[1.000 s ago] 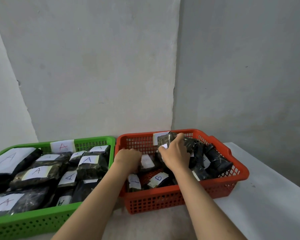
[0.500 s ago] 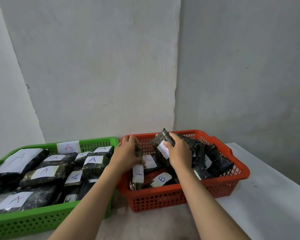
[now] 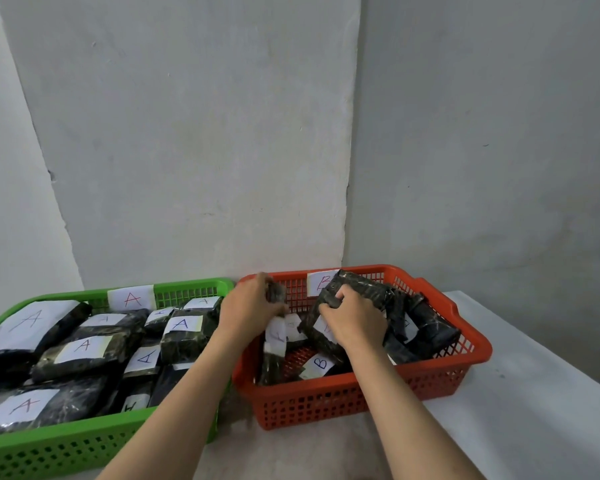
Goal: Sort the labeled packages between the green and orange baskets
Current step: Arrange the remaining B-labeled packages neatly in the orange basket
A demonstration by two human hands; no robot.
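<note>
Both hands in orange basket (image 3: 465,368), centre-right. Left hand (image 3: 248,315) grips narrow dark packet (image 3: 274,348) upright; right hand (image 3: 355,322) clamps bigger packet (image 3: 357,294). Probably soft, light, slick film: grab mid-body, not paper label. Green basket (image 3: 84,448) lower left holds A's.

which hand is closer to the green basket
Left. The left hand holds a narrow package over the orange basket's left end, right beside the green basket's far right corner. The right hand grips a package mid orange basket, farther away.
</note>
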